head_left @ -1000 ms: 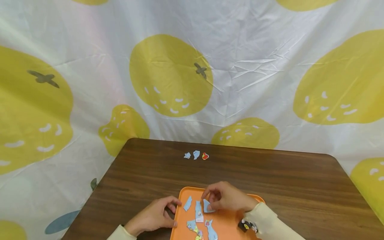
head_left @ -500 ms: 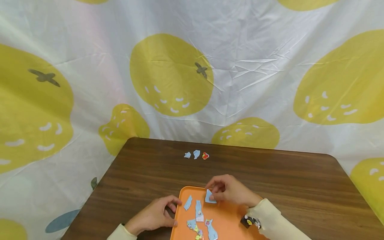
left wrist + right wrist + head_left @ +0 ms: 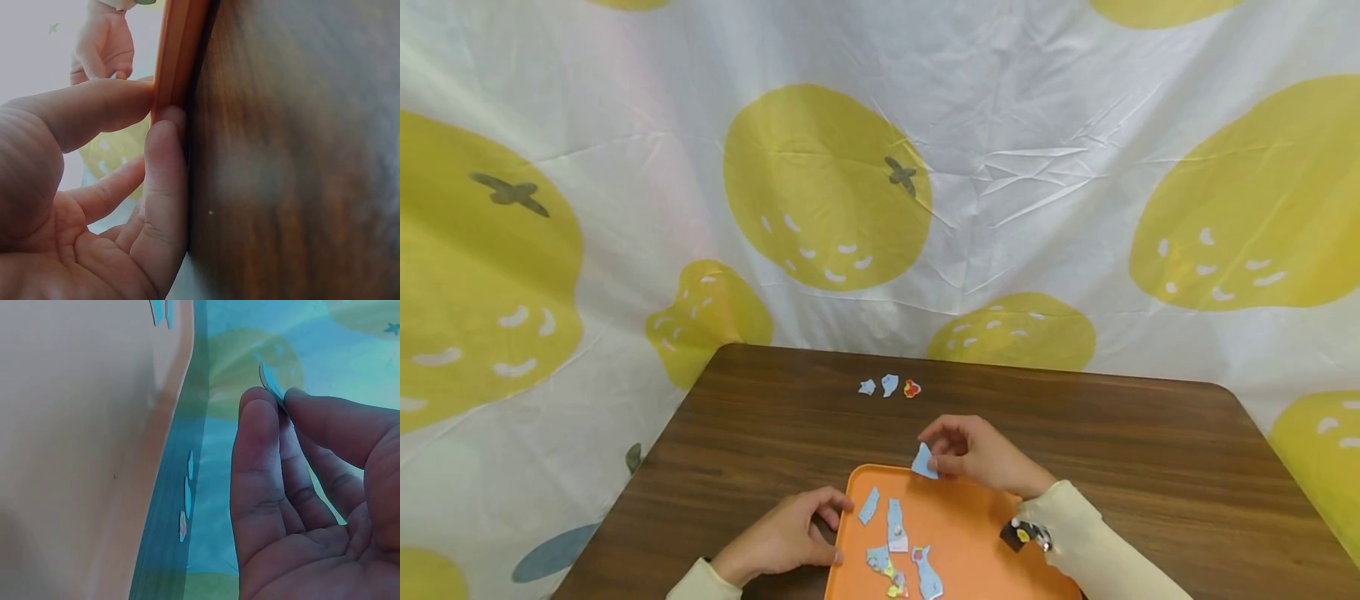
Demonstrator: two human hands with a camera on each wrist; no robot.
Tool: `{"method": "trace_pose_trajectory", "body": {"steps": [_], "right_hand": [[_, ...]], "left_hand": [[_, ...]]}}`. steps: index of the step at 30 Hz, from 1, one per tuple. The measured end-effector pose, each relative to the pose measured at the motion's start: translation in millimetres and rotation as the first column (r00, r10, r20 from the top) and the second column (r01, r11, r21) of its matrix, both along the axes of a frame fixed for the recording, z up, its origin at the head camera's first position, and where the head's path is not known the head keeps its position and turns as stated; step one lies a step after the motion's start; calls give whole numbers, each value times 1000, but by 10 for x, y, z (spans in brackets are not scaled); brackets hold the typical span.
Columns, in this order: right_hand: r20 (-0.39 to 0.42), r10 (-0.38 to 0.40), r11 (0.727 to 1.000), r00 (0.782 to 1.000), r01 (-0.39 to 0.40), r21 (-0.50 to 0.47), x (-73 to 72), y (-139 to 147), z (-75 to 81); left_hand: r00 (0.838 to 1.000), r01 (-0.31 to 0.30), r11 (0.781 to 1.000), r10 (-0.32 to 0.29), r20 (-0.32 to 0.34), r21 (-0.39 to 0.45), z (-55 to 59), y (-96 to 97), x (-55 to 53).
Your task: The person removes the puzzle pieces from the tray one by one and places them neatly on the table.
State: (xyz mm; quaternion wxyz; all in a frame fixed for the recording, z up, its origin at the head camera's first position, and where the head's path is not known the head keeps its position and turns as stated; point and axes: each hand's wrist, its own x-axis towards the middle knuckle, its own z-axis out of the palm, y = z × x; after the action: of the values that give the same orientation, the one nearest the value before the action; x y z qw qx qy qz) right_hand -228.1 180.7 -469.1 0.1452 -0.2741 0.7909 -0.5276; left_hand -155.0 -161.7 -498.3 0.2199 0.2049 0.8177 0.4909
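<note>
My right hand point(image 3: 985, 454) pinches a light-blue paper puzzle piece point(image 3: 923, 462) between thumb and fingers, just above the far rim of the orange tray point(image 3: 962, 533). The right wrist view shows the piece point(image 3: 272, 384) raised clear of the tray, its thin edge toward me. At the tray's left rim, my left hand point(image 3: 786, 533) rests with thumb and fingertips spread against the edge. In the tray lie a slim blue piece point(image 3: 868, 506), a long blue piece point(image 3: 897, 527), a piece with yellow print point(image 3: 887, 571) and a blue piece with a red spot point(image 3: 928, 573).
On the brown wooden table point(image 3: 1112, 450), beyond the tray, three small pieces sit in a row: a star-like blue one point(image 3: 867, 387), a blue one point(image 3: 890, 384) and a red one point(image 3: 912, 388). A white curtain point(image 3: 1015, 167) printed with yellow fruit hangs behind.
My right hand has lifted the blue piece from beside the long piece and carried it away from me to the far rim. The left hand has stayed at the tray's edge.
</note>
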Motion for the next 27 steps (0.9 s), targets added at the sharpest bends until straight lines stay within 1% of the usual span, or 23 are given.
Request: {"method": "trace_pose_trajectory", "body": {"steps": [2, 5, 13, 18, 22, 27], "right_hand": [[19, -10, 1000, 1000, 10, -13, -26, 10, 0], [42, -21, 999, 999, 22, -25, -58, 26, 15], [37, -69, 997, 997, 69, -20, -155, 51, 77], [51, -105, 994, 993, 107, -28, -257, 44, 84], [74, -145, 989, 987, 147, -26, -350, 47, 84], [58, -178, 984, 982, 179, -2, -483, 68, 59]], "left_hand": [[1000, 3, 1000, -3, -11, -2, -4, -1, -2], [1000, 0, 1000, -1, -8, -8, -2, 0, -2], [1000, -12, 1000, 12, 7, -5, -10, 8, -3], [1000, -12, 1000, 12, 7, -3, -38, -11, -5], [1000, -7, 1000, 7, -3, -10, -27, -7, -11], [1000, -6, 1000, 5, -11, -29, -12, -2, -14]]}}
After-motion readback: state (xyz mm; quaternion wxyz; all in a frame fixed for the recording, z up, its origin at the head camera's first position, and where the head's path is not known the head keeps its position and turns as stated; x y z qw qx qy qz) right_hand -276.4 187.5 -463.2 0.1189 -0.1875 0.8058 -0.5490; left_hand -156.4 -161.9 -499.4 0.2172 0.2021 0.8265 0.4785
